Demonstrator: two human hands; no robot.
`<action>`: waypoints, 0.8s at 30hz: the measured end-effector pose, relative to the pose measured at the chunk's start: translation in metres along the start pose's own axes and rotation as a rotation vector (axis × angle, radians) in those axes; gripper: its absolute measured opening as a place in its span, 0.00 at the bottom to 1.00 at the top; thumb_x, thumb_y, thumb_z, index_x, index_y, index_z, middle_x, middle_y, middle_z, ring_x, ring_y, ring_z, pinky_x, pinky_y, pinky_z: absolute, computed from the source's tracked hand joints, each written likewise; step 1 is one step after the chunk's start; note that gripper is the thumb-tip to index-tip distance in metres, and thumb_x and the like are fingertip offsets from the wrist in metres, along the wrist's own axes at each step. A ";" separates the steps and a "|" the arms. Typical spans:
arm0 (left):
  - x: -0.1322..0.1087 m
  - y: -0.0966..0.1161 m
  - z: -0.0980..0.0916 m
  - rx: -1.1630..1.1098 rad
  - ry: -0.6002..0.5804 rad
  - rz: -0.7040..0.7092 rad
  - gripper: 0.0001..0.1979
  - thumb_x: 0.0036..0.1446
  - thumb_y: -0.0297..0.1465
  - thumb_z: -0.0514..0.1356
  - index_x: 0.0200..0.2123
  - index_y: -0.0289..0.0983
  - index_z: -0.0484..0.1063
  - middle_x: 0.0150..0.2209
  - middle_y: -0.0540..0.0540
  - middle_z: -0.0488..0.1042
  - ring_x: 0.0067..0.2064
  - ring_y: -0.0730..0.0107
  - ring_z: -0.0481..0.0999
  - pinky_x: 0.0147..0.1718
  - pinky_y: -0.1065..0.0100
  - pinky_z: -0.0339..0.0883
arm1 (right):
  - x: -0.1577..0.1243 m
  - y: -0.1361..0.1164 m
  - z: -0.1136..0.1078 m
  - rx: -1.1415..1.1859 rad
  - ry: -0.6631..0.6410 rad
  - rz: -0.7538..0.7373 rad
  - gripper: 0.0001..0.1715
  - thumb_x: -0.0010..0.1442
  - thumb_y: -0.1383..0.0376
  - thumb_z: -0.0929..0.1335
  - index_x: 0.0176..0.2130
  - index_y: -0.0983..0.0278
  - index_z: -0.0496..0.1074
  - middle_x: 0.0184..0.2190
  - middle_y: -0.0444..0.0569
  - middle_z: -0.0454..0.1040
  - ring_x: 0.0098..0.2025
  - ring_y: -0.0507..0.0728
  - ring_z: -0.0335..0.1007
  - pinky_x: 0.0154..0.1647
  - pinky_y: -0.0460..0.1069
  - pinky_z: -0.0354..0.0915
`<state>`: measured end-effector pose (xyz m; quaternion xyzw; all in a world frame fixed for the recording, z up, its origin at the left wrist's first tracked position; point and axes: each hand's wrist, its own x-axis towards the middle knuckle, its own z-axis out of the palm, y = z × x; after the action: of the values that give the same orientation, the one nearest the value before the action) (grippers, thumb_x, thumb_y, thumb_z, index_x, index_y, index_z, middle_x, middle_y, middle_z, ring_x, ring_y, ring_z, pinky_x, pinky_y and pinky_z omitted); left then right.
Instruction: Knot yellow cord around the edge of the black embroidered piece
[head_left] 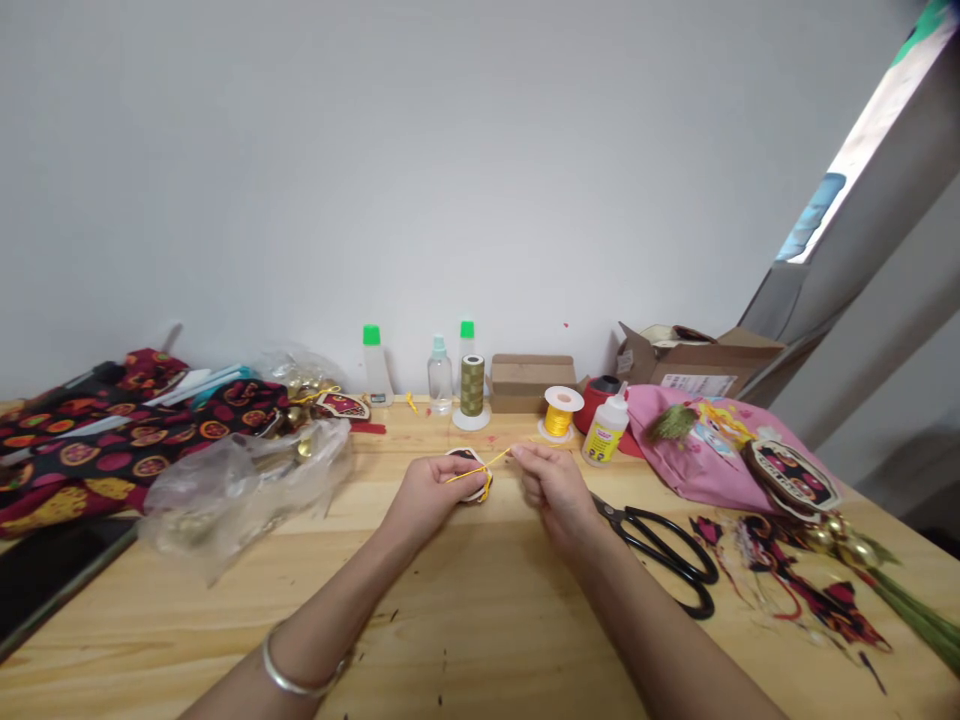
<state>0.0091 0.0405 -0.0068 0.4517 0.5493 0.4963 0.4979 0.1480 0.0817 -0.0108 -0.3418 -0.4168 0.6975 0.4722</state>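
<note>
My left hand point(431, 492) is closed round a small flat fabric piece point(466, 462), white-edged with a dark pattern, held just above the wooden table point(480, 610). A yellow cord point(489, 463) runs from that piece to my right hand point(551, 478), which pinches the cord's other end and holds it taut. A silver bangle sits on my left wrist. Both hands are near the middle of the table, close together.
Black scissors point(664, 545) lie right of my right hand. A glue bottle point(604, 428), yellow cord spool point(560, 411), gold thread cone point(472, 388), bottles and boxes line the wall. Patterned fabric point(112, 430) and a plastic bag point(240, 480) lie left; pink cloth point(697, 450) and tassels lie right.
</note>
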 end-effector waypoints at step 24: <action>-0.008 0.011 0.006 -0.153 -0.081 -0.004 0.10 0.40 0.34 0.60 0.24 0.31 0.73 0.16 0.50 0.71 0.15 0.82 0.59 0.15 0.77 0.51 | -0.005 -0.002 0.007 0.176 -0.214 0.020 0.11 0.45 0.61 0.67 0.24 0.65 0.61 0.21 0.38 0.63 0.13 0.40 0.43 0.12 0.40 0.39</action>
<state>0.0158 0.0343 0.0047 0.4310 0.4903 0.5168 0.5538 0.1439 0.0753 -0.0059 -0.2268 -0.3984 0.7684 0.4466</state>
